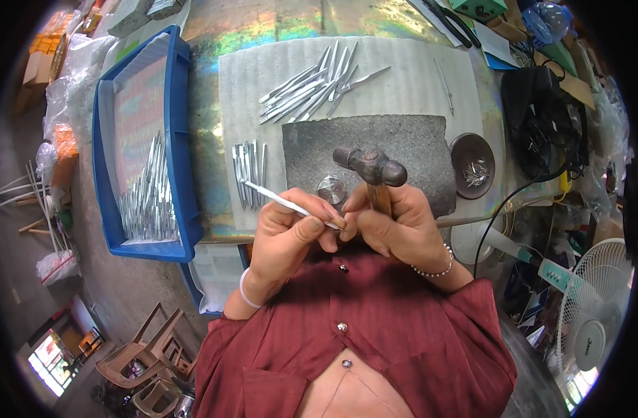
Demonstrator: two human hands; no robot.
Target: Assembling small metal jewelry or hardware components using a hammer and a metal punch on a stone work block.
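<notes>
My left hand (pixel 280 230) pinches a slim silver metal strip (pixel 277 198) with a small rounded end, slanting down to the right. My right hand (pixel 406 219) is wrapped round the wooden handle of a ball-peen hammer (pixel 370 167), head up. The fingertips of both hands meet at the strip's lower end; whether the right fingers hold anything small there is hidden. Just beyond them a round shiny metal block (pixel 331 188) sits on a dark grey slab (pixel 416 143). Similar strips lie in a loose pile (pixel 308 87) beyond the slab and in a row (pixel 249 164) to its left.
A brown dish (pixel 461 148) with small metal pins stands right of the slab. One thin pointed tool (pixel 444 85) lies on the white foam sheet (pixel 242 76). At left, a blue tray (pixel 183 139) holds many strips. A black bag (pixel 535 118) and a fan (pixel 590 327) are at right.
</notes>
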